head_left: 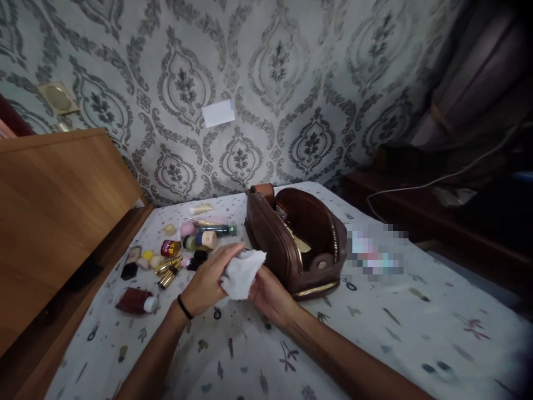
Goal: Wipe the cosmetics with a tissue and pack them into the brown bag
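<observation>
A: Left hand (207, 281) and right hand (270, 298) both hold the cloth (242, 275), just left of the open bag (271, 239)!
B: Best technique? Keep it spread, I'd say, pressing lightly and evenly.
A: And where exactly?
B: Between them: left hand along its left edge, right at its lower right. Anything inside? Can't tell.

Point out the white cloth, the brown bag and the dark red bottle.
White cloth (242, 275): head view, middle of its visible surface.
Brown bag (270, 238): head view, outer side wall.
Dark red bottle (133, 301): head view, middle of its body.
</observation>
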`<state>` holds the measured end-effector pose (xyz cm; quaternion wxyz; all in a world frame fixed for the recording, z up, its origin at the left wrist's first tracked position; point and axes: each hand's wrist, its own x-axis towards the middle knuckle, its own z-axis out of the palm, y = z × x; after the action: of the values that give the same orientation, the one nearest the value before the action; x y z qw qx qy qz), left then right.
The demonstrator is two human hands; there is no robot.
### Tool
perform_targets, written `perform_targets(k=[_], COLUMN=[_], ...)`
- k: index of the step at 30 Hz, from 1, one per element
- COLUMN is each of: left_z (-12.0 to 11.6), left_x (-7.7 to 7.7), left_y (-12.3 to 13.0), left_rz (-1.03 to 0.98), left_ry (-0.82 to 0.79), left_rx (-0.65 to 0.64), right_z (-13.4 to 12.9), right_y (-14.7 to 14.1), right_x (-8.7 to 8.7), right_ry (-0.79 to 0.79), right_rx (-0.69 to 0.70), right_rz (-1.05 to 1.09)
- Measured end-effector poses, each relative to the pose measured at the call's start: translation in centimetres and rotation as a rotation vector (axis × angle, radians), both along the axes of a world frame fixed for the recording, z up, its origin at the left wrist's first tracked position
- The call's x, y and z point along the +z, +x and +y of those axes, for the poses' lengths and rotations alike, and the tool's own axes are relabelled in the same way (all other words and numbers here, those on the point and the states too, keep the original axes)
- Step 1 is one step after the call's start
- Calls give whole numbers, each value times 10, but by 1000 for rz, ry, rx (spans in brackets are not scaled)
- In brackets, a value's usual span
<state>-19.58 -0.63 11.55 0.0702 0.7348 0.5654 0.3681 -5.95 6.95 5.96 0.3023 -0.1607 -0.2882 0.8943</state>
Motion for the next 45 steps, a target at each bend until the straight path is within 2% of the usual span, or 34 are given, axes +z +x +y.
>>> perform_targets(k=[5, 9, 12, 15, 17, 19, 21, 24, 27, 29, 31, 34, 40, 45], left_z=[-8, -14, -18, -25, -33, -41, -47, -48, -43, -37, -32, -26, -15, -7], left_x=[-6, -13, -14, -7, 2, 13, 22, 26, 20, 13, 7, 1, -3, -14], left_y=[-13, -34, -48, -44, -30, -11, 5, 19, 22, 22, 22, 22, 22, 15], left_rz=[-201, -430, -328, -22, 120, 127, 63, -21, -44, -71, -164, -385, -543, -735], left_ry=[-141, -123, -63, -180, -310, -381, -387, -285, -104, -34, -77, -233, -207, -208], left_rx=[42, 212, 372, 465, 425, 329, 297, 360, 412, 398, 328, 253, 322, 331], right_z=[0, 2, 2, 0, -2, -3, -3, -3, -2, -3, -5, -6, -6, -5], right_y=[5, 9, 11, 13, 12, 11, 8, 4, 2, 3, 4, 6, 7, 8], right_x=[1, 5, 8, 9, 6, 1, -4, -12, -16, -15, -12, -9, -12, -11], right_ry=[-21, 43, 118, 149, 171, 217, 291, 401, 513, 586, 654, 754, 821, 845], right_rx=[106, 151, 177, 168, 146, 113, 78, 42, 24, 36, 43, 23, -10, -51], right_rz=[54, 96, 124, 109, 66, 11, -39, -89, -81, -72, -63, -78, -157, -140])
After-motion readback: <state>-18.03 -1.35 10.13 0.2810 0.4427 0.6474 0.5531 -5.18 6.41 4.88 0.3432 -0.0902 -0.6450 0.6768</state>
